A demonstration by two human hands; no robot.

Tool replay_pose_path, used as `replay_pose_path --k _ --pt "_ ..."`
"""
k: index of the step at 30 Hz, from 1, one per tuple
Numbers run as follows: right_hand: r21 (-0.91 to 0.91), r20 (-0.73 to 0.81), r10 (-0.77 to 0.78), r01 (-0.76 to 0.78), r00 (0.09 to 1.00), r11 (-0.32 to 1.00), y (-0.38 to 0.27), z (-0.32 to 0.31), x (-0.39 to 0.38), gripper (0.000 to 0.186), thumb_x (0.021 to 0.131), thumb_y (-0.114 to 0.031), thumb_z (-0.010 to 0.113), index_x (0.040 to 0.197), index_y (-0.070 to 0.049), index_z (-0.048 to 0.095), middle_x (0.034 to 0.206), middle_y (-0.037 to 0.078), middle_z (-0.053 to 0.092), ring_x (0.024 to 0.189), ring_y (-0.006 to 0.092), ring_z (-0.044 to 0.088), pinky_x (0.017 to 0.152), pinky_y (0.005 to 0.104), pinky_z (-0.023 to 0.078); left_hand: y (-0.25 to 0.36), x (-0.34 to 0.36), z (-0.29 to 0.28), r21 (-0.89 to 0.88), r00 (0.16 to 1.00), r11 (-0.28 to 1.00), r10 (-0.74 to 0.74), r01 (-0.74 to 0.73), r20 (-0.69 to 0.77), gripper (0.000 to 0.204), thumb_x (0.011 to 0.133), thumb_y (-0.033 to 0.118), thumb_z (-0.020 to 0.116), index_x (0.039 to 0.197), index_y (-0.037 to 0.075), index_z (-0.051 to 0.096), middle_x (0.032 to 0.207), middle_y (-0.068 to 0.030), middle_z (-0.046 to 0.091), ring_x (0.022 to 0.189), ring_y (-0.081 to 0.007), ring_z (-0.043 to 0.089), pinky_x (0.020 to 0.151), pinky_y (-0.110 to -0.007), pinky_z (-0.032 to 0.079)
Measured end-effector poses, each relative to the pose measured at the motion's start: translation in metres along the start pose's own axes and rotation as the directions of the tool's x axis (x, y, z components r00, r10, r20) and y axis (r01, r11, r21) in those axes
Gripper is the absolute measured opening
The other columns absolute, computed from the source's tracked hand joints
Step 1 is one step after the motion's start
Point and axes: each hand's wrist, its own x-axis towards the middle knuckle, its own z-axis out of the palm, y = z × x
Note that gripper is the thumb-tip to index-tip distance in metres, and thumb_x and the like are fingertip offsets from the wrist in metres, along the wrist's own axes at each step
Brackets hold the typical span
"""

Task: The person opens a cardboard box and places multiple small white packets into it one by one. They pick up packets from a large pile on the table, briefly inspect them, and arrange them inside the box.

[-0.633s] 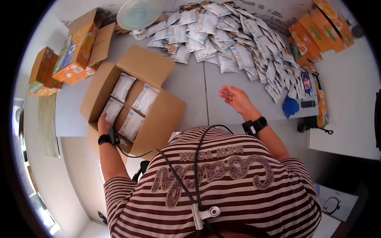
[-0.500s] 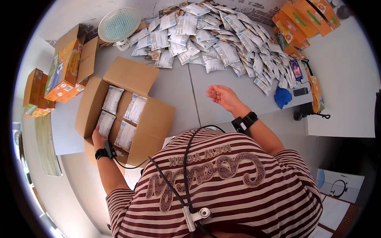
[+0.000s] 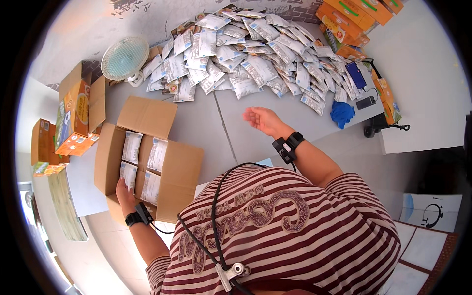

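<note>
An open cardboard box (image 3: 172, 182) holds four white printed packets (image 3: 132, 146) laid in two columns. My left hand (image 3: 125, 194) is at the box's near-left corner, its fingers closed on the edge of the lower-left packet (image 3: 129, 174). My right hand (image 3: 260, 119) hovers over the grey table (image 3: 206, 128) right of the box, palm partly turned up, fingers loosely apart and holding nothing. Just beyond it lies a large heap of similar white packets (image 3: 255, 69).
Orange printed cartons stand at left (image 3: 73, 115) and back right (image 3: 346, 29). A round fan (image 3: 123, 56) sits behind the box. At the table's right are a phone (image 3: 355, 74), a dark power bank (image 3: 365, 102) and a crumpled blue item (image 3: 342, 114).
The camera view has shifted, so the heap and box appear further left and the box lower. My left hand stays at the lower-left packet; my right hand stays open over the table.
</note>
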Motion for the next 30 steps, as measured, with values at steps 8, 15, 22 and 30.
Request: replay_pose_path --k 8,15,22,30 --pt "0.276 -0.272 0.004 0.074 0.962 0.958 -0.023 -0.043 0.066 0.033 0.088 -0.016 0.053 0.116 -0.002 0.044 0.119 0.012 0.047 0.096 0.0252 0.055 0.071 0.0297 0.048 0.01 -0.086 0.041 -0.247 0.92 0.969 0.115 -0.02 0.374 0.037 0.089 0.022 0.054 0.119 0.003 0.048 0.107 -0.012 0.058 0.101 -0.0196 0.056 0.083 -0.028 0.046" --pt "0.317 -0.385 -0.01 0.143 0.923 0.938 -0.041 -0.066 0.115 0.039 0.086 -0.017 0.057 0.119 -0.005 0.041 0.123 0.009 0.042 0.093 0.0265 0.051 0.072 0.0332 0.047 0.006 -0.149 0.061 -0.271 0.924 0.963 0.111 -0.009 0.365 0.036 0.091 0.023 0.051 0.119 0.001 0.047 0.105 -0.0131 0.058 0.1 -0.0218 0.056 0.086 -0.032 0.045" --pt "0.392 -0.343 0.023 0.121 0.939 0.912 -0.058 -0.07 0.127 0.026 0.085 -0.022 0.059 0.1 -0.005 0.046 0.091 0.009 0.05 0.088 0.0215 0.054 0.068 0.0325 0.044 -0.021 -0.178 0.057 -0.321 0.915 0.946 0.085 0.05 0.394 0.038 0.092 0.024 0.046 0.122 0.001 0.043 0.112 -0.0141 0.055 0.106 -0.024 0.053 0.09 -0.033 0.043" --pt "0.433 -0.317 0.093 0.056 0.944 0.9 -0.083 -0.068 0.128 0.032 0.081 -0.03 0.066 0.094 -0.007 0.048 0.084 0.007 0.053 0.088 0.0187 0.057 0.068 0.0328 0.046 -0.026 -0.205 0.065 -0.342 0.924 0.939 0.096 0.04 0.369 0.038 0.091 0.023 0.048 0.122 0.001 0.044 0.109 -0.0144 0.057 0.103 -0.0225 0.055 0.089 -0.032 0.045"
